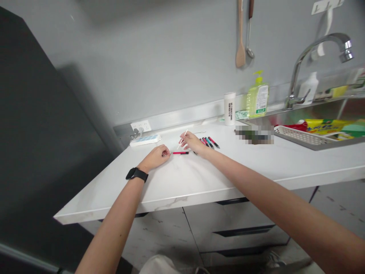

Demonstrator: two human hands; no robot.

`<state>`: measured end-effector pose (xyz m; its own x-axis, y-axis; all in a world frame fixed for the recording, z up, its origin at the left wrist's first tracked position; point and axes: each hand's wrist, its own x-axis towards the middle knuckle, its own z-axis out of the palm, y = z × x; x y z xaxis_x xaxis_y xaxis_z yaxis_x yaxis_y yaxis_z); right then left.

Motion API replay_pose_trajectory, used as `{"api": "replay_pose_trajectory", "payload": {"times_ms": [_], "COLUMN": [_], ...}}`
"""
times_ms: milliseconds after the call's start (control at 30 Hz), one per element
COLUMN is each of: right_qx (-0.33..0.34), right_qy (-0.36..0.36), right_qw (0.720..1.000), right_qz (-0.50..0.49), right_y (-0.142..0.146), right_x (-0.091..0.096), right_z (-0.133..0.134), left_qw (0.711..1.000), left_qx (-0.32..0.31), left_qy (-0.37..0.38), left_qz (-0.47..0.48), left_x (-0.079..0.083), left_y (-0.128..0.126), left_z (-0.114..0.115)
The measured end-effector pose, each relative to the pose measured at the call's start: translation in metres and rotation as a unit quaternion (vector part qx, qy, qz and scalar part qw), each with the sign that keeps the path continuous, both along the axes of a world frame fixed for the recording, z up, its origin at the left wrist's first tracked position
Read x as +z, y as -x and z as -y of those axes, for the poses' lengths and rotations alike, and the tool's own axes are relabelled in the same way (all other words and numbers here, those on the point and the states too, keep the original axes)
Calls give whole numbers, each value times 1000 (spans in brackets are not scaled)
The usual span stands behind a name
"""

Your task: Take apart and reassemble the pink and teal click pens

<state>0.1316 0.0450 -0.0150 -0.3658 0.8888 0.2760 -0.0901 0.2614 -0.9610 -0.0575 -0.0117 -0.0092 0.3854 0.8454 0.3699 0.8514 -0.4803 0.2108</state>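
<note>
My left hand, with a black watch on the wrist, rests on the white countertop with its fingers curled at the tip of a red pen that lies flat. My right hand is just right of that pen and pinches a thin white stick that points up and left. Several more pens, red and teal, lie in a loose row right behind my right hand.
A white power strip lies by the wall socket. Behind stand a white cylinder container and a green soap bottle. A sink with a tap and a white drain tray is at the right. A dark cabinet stands left.
</note>
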Motion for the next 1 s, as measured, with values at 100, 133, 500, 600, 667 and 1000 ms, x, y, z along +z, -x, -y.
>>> {"api": "replay_pose_trajectory", "payload": {"times_ms": [100,133,500,600,667,1000], "right_qx": [-4,-4,45,31,17,-55], "right_qy": [-69,-102,-316,-335,-341,-358], "right_qw": [994,988,884,867,865,846], "right_qz": [83,116,342,367,368,390], "right_y": [1,1,2,3,4,-5], "right_x": [-4,-6,-17,-17,-16,-17], "right_z": [0,1,15,12,10,5], "left_qw": [1000,999,992,990,986,992], "left_qx": [17,23,107,125,150,127], "left_qy": [9,11,-11,-27,-33,16], "left_qz": [-25,-32,-73,-66,-68,-23], "left_x": [-3,-4,-10,-11,-11,-12], "left_y": [5,6,25,28,28,29], "left_z": [-1,-2,-6,-4,-3,-6]}}
